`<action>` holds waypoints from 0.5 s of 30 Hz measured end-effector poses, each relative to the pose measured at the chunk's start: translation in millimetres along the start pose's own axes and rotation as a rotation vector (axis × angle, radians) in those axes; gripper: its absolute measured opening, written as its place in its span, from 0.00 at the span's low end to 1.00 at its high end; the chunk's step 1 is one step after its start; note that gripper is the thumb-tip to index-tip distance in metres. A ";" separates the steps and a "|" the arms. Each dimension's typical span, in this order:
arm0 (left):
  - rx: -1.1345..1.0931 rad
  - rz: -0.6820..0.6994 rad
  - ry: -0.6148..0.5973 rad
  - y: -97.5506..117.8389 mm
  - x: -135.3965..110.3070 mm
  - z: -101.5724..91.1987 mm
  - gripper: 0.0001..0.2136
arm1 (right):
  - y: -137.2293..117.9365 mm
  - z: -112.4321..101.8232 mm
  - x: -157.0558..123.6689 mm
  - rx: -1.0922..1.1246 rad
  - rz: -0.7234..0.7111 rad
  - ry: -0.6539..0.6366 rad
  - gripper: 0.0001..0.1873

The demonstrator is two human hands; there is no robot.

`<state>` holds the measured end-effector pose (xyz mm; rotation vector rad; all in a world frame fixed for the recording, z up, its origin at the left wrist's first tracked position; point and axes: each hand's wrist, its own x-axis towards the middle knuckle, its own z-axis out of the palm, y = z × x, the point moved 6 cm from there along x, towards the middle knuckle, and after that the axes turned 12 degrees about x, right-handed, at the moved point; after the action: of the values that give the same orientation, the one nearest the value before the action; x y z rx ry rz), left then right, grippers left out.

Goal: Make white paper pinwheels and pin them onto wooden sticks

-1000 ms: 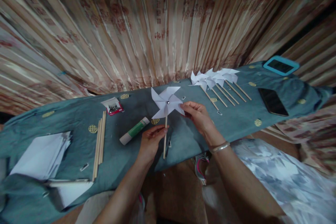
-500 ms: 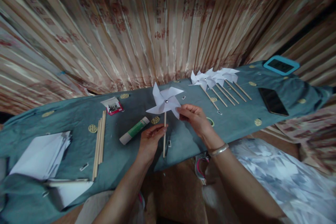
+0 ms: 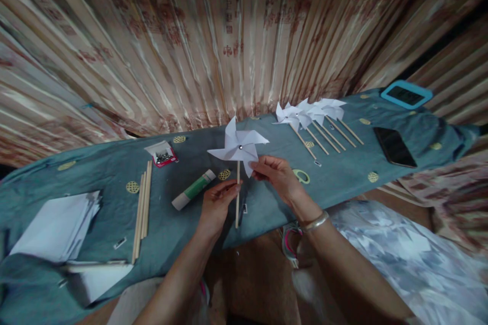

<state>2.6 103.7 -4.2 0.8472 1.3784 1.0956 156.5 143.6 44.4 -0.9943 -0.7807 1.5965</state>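
Note:
A white paper pinwheel (image 3: 244, 151) on a wooden stick stands upright in front of me, a round metal pin at its centre. My left hand (image 3: 218, 204) pinches the stick below the blades. With thumb and finger, my right hand (image 3: 276, 175) grips the tip of the lower right blade. A green-and-white glue stick (image 3: 193, 189) lies on the cloth left of the pinwheel. Behind my right wrist is the light green handle of what looks like a pair of scissors (image 3: 302, 176), its other end hidden by the hand.
Several finished pinwheels (image 3: 310, 114) lie in a row at the back right. Farther right are a phone (image 3: 395, 147) and a blue-framed device (image 3: 406, 95). On the left sit a small box of pins (image 3: 164, 156), several wooden sticks (image 3: 142, 208) and a paper stack (image 3: 57, 226). A curtain (image 3: 213, 51) hangs behind.
The pinwheel's blades have turned clockwise a little, and my right hand has moved slightly left and down with the blade tip. My left hand keeps its hold on the stick.

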 end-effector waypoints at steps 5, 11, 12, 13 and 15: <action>-0.001 -0.010 -0.004 -2.4 0.2 0.3 0.17 | 5.0 4.2 -1.9 0.032 0.049 -0.008 0.21; -0.017 0.008 -0.012 -1.5 -0.4 1.1 0.14 | 9.7 9.9 -3.7 -0.024 0.035 -0.043 0.17; -0.016 0.007 -0.014 -1.3 -0.6 1.3 0.14 | 10.5 10.8 -3.9 -0.032 0.027 -0.050 0.17; -0.017 0.004 -0.015 -1.0 -0.8 1.4 0.14 | 11.5 11.7 -4.2 -0.036 0.022 -0.057 0.17; -0.023 0.000 -0.020 -0.3 -1.2 1.8 0.14 | 13.6 13.2 -4.5 -0.035 0.016 -0.066 0.18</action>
<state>4.6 102.8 -4.0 0.8399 1.3467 1.0983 139.3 136.1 39.3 -0.9794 -0.8501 1.6412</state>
